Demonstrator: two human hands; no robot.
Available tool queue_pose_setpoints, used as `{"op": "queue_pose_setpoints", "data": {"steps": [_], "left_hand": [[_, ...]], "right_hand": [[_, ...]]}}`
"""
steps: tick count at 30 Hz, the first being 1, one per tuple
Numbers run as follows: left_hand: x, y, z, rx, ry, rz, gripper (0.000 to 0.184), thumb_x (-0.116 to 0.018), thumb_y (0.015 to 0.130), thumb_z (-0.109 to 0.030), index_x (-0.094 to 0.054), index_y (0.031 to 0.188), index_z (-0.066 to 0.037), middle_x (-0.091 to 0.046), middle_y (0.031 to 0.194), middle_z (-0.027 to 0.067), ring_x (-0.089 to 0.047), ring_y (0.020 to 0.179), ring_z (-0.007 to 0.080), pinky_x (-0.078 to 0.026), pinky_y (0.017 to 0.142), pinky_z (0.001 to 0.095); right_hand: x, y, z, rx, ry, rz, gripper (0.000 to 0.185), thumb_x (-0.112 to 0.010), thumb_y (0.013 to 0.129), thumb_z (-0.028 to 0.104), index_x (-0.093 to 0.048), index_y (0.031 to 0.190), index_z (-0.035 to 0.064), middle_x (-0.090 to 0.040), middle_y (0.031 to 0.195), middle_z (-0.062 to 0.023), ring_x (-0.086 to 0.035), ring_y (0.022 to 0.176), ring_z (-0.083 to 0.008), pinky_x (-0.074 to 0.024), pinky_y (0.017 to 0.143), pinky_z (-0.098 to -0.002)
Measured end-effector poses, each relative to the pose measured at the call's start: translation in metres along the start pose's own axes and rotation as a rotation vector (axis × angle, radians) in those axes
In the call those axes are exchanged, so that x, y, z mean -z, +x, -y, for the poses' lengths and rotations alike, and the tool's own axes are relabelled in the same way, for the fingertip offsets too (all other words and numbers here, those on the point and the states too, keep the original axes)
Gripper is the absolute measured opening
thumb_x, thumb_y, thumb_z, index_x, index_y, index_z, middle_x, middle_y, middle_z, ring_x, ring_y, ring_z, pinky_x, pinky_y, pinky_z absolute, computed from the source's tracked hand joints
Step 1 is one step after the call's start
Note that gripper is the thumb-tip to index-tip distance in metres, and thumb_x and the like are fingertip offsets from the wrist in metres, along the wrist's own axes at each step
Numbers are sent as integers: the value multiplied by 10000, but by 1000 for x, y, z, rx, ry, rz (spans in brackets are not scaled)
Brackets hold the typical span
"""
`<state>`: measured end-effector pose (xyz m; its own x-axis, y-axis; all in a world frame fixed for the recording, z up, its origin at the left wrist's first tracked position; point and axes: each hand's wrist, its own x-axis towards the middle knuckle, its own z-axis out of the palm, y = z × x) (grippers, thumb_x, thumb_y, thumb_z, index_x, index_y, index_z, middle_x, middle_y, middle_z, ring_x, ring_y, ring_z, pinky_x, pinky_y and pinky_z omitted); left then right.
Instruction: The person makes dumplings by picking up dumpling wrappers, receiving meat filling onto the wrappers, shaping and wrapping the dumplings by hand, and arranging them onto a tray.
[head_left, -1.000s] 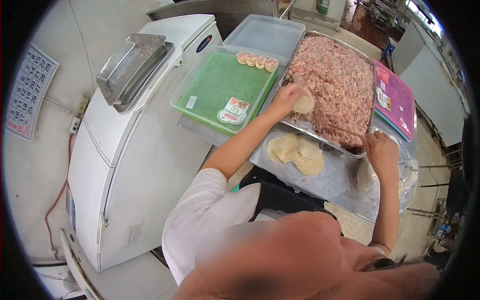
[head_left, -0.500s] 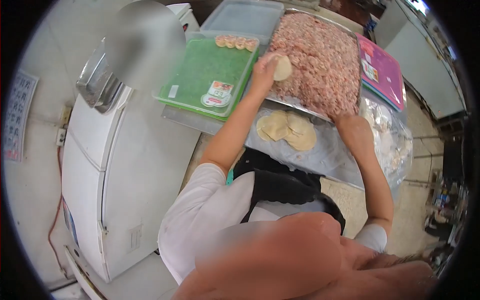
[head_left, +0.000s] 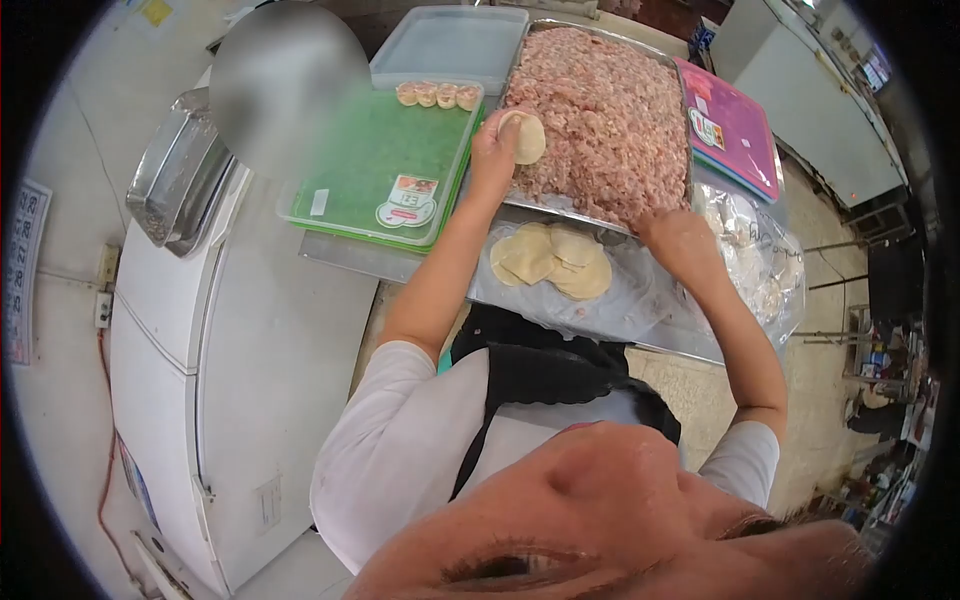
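Observation:
Pinched in my left hand [head_left: 495, 155] is a round, pale dumpling wrapper [head_left: 528, 140], held over the left edge of a metal tray [head_left: 570, 212]. Raw ground meat [head_left: 600, 110] fills that tray. At its near right corner, my right hand [head_left: 680, 243] has its fingers curled into the meat; the fingertips are hidden. Several loose wrappers [head_left: 575, 270] overlap on the plastic sheet in front of the tray. A row of filled dumplings [head_left: 437, 95] stands along the far edge of a green-bottomed plastic container [head_left: 350, 170] at the left.
Behind the green container is a clear plastic box [head_left: 450, 45]. A pink-lidded container [head_left: 735, 130] sits right of the tray, near a plastic bag [head_left: 765, 265] with pale contents. Metal pans [head_left: 175, 185] rest on the white fridge [head_left: 270, 370] at the left.
The view has shifted, so the table appears further left. My left hand still holds the wrapper by the tray. My right hand stays at the meat's corner, its fingers more curled.

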<state>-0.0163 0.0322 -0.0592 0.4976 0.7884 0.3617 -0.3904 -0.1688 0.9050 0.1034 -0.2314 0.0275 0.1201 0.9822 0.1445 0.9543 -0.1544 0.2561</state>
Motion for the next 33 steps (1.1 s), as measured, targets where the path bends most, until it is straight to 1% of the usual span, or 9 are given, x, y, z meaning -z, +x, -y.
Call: {"op": "queue_pose_setpoints", "data": {"steps": [4,11,15,18,21,23,29,32,33], "left_hand": [[-2,-1,-6,9,84,12,186,-561,924,-143,-668,1010,-18,-675,955,64,-605,889,133,-476,805,284],[-2,1,2,28,-12,-60,200,-522,937,-93,-644,1074,-14,-668,1008,69,-605,939,146,-473,847,291],[-1,1,-6,2,-74,-104,234,-484,961,-79,-620,1141,-18,-646,1070,66,-594,971,135,-469,882,287],[-1,-1,-7,-11,-108,-114,243,-487,984,-119,-615,1167,-23,-624,1091,64,-583,978,125,-472,887,280],[0,1,-9,-11,-143,-123,268,-482,995,-168,-606,1182,-23,-616,1117,68,-576,1010,135,-465,908,292],[-1,0,-14,20,-143,-112,310,-462,1002,-203,-582,1213,-11,-617,1137,79,-583,1034,160,-465,931,318],[-50,5,-44,467,-874,-119,395,-401,1013,-294,-526,1200,31,-615,1157,143,-597,1070,285,-475,960,424],[-75,5,-58,585,-1105,29,404,-400,1007,-363,-544,1176,-26,-611,1121,136,-590,1053,298,-475,951,448],[-82,7,-64,602,-1166,71,412,-400,1004,-380,-542,1182,-36,-609,1119,133,-586,1054,301,-475,947,462]], "right_hand": [[27,3,-34,-14,-77,95,204,-560,883,262,-680,789,124,-648,710,-117,-664,654,-279,-511,543,-418],[-4,10,16,-10,-14,21,249,-532,928,271,-676,810,104,-640,646,-98,-662,614,-269,-508,517,-392],[-14,23,10,-56,270,92,363,-537,941,308,-643,755,15,-627,687,-192,-643,619,-341,-497,559,-419],[-33,19,-7,-112,644,-25,405,-556,945,312,-620,728,-24,-569,627,-202,-591,538,-309,-455,550,-410],[-33,17,-15,-236,935,-26,426,-569,957,323,-624,712,-21,-509,552,-98,-487,507,-176,-391,522,-347],[-33,20,-22,-350,1062,-10,411,-564,960,338,-664,781,-18,-543,589,-70,-511,573,-141,-411,551,-326],[-31,40,-43,-576,1173,-50,393,-570,963,325,-664,795,-17,-480,629,1,-444,604,-85,-374,551,-295],[-12,55,-21,-575,1381,-244,382,-579,961,331,-632,804,-12,-489,640,7,-444,603,-101,-349,543,-268],[-22,58,-23,-509,1232,-282,348,-582,960,312,-641,872,-19,-522,676,-17,-477,623,-121,-373,561,-284]]}}
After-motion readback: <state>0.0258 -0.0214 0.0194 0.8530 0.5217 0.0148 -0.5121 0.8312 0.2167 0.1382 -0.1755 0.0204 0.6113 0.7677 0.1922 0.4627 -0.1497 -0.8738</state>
